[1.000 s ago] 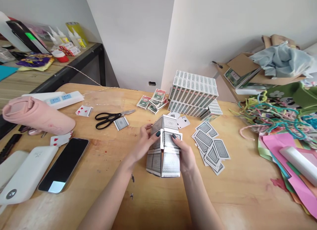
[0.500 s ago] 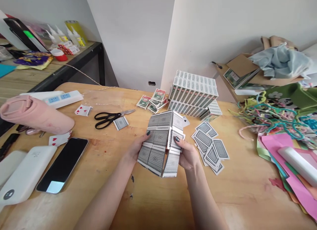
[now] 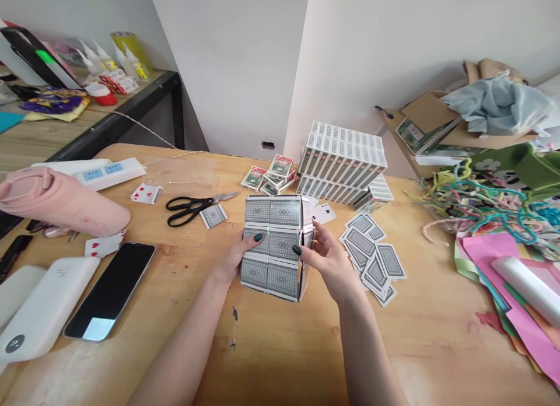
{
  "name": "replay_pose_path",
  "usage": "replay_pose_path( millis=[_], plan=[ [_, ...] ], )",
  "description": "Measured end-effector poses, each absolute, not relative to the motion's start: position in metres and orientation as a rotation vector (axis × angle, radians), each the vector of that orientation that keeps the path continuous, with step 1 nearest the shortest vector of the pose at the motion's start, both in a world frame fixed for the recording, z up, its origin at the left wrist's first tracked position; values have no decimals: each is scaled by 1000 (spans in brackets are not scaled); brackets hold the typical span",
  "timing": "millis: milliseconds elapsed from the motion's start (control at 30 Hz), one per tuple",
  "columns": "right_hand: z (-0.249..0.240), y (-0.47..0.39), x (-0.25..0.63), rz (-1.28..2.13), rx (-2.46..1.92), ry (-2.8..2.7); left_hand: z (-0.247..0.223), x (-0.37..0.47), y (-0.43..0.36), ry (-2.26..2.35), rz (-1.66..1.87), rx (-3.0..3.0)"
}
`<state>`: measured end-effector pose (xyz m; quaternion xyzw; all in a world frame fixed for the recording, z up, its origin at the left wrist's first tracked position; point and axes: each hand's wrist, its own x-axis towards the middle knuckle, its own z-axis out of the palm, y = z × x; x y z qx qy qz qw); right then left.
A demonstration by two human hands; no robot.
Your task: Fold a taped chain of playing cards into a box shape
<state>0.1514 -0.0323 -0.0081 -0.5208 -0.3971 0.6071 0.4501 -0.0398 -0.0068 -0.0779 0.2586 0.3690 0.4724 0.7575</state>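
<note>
Between my hands is a box built of playing cards (image 3: pixel 280 244), its face covered in grey patterned card backs. My left hand (image 3: pixel 231 255) grips its left edge, thumb on the front and the other fingers hidden behind. My right hand (image 3: pixel 326 259) holds the right side, thumb at the front right edge and fingers around the narrow side. A narrow gap shows along that right edge. Loose face-down cards (image 3: pixel 371 257) lie to the right of my right hand. Behind the box lies a face-up card (image 3: pixel 324 212), partly covered.
Black-handled scissors (image 3: pixel 188 210) and a small card piece (image 3: pixel 214 216) lie left of the box. Stacked card packs (image 3: pixel 341 161) stand at the back, beside several loose packs (image 3: pixel 279 170). A phone (image 3: pixel 111 289), power bank (image 3: pixel 55 307) and pink tumbler (image 3: pixel 65 205) sit left; coloured paper (image 3: pixel 494 277) lies right.
The card box has turned so its front face points more squarely at me, and its right side shows less. My right thumb has moved left onto the front edge.
</note>
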Motion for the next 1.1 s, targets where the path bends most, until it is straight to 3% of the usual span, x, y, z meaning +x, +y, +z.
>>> replay_pose_path(
  millis=[1100],
  plan=[
    [-7, -30, 149, 1583, -1253, -1131, -83, -46, -8, 682, 1084, 541]
  ],
)
